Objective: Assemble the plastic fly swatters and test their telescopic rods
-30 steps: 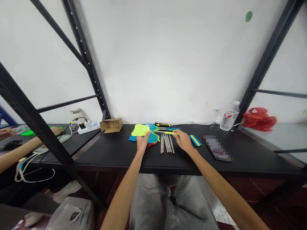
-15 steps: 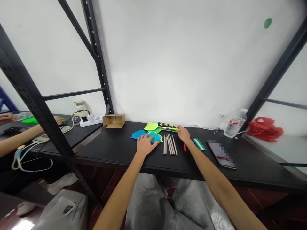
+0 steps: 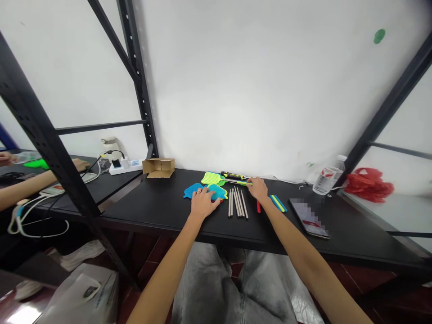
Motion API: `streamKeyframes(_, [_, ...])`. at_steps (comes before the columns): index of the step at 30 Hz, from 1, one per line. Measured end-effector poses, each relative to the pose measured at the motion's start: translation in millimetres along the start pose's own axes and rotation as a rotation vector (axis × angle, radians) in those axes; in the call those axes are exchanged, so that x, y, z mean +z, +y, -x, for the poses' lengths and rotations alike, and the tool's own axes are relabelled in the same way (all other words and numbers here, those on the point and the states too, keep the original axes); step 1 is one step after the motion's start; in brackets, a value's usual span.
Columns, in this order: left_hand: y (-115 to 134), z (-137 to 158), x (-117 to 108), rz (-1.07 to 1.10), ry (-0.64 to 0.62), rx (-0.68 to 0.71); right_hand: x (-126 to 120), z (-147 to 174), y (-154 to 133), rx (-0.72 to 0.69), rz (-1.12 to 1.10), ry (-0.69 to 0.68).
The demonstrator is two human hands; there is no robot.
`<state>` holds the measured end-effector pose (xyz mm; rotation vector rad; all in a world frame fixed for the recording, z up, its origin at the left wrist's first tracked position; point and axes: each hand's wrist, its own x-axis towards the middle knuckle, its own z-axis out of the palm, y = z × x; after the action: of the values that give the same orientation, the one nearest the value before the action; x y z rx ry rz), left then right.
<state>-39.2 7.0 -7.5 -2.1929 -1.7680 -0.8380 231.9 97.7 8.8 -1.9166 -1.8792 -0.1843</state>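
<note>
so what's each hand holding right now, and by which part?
Right hand grips the yellow-green swatter at its handle end; left hand lies flat on the blue swatter heads.

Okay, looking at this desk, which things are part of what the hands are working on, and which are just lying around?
In hand:
left hand resting on the blue swatter heads
right hand on the handle of the yellow-green swatter
metal rods
red stick
blue and yellow sticks

Lying about:
cardboard box
water bottle
phone
red bag
power strip
</note>
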Motion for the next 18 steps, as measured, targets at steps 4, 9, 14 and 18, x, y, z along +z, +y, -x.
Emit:
streamKeyframes(4, [-1.0, 0.0, 1.7, 0.002, 0.021, 0.02, -18.1, 12.4, 2.0, -0.026, -0.052, 0.038])
streamKeyframes(9, [-2.2, -1.1, 4.4, 0.01, 0.022, 0.053, -45.5, 49.7, 9.9, -0.023, -0.061, -0.001])
streamKeyframes(14, [-2.1, -2.5, 2.8, 0.007, 0.015, 0.072, -58.0, 88.6, 24.8, 0.107, -0.071, -0.002])
streamKeyframes(18, [-1.5, -3.6, 0.5, 0.008, 0.03, 0.083, -62.9, 101.6, 30.0, 0.184, -0.096, 0.013])
